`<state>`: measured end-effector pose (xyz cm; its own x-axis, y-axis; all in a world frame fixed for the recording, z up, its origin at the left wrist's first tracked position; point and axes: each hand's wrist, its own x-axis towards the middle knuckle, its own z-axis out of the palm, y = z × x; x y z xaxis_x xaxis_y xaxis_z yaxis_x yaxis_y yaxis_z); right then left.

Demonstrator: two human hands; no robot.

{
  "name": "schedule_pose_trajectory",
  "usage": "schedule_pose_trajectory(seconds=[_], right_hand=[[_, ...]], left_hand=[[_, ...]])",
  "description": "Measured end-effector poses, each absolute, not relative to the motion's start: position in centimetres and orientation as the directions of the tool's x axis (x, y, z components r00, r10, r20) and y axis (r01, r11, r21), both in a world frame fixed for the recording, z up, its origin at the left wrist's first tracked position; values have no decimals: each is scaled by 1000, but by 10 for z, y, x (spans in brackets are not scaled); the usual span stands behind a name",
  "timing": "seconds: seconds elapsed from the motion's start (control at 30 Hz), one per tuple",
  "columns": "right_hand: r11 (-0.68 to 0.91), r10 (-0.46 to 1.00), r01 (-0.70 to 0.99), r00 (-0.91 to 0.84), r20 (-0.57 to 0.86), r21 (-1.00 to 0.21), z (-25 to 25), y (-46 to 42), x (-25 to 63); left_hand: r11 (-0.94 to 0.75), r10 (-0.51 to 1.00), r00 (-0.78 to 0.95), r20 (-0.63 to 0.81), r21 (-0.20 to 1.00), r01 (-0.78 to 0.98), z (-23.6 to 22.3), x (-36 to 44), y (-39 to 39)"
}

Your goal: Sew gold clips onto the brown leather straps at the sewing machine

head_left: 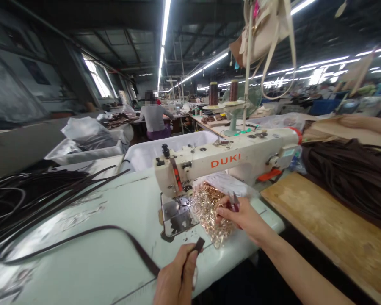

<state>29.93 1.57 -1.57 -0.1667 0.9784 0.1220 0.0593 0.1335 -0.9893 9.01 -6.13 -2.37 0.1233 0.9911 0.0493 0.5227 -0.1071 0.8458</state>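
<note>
My left hand (179,273) is closed around a dark brown strap (139,250), whose cut end sticks up past the thumb. The strap loops back to the left across the table. My right hand (241,216) holds a pair of small snips (234,202) with a red handle against the palm, blades pointing up. Its thumb and fingertips touch a heap of shiny gold metal clasps (212,212); whether one is pinched between them is hidden. The heap spills from a clear plastic bag (231,184) beneath the arm of a cream sewing machine (222,159), right of its needle plate (178,216).
Many dark straps (51,186) lie at the left of the pale green table (92,262). A wooden board (330,228) and brown strap bundles (349,182) are at right. White bins (174,142) stand behind the machine. A person (155,118) sits farther back.
</note>
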Motion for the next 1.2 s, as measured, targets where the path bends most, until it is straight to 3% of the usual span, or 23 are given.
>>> schedule_pose_trajectory(seconds=[0.17, 0.27, 0.47, 0.83, 0.9, 0.97, 1.07, 1.2], right_hand=[[235, 970, 183, -103, 219, -955, -16, -31, 265], [377, 925, 221, -144, 352, -900, -20, -42, 256], [708, 706, 223, -231, 669, -670, -17, -44, 253], [857, 489, 396, -419, 765, -330, -29, -60, 238], [853, 514, 337, -404, 757, -399, -29, -60, 237], [776, 628, 230, -365, 687, -587, -28, -58, 238], [488, 814, 56, -389, 431, -871, -25, -52, 243], [117, 833, -152, -523, 181, -981, -31, -46, 249]], left_hand=[[-114, 989, 140, 45, 836, 537, -18, 92, -66], [-97, 992, 122, 36, 834, 544, -20, 86, -67], [-98, 994, 92, 56, 824, 558, -25, 78, -69], [-113, 987, 157, 27, 816, 567, -24, 75, -74], [-90, 988, 156, 3, 827, 555, -19, 73, -75], [-78, 987, 159, -15, 826, 559, -13, 70, -77], [-164, 965, 261, 13, 807, 567, -5, 62, -79], [-307, 923, 374, 91, 760, 573, -7, 52, -77]])
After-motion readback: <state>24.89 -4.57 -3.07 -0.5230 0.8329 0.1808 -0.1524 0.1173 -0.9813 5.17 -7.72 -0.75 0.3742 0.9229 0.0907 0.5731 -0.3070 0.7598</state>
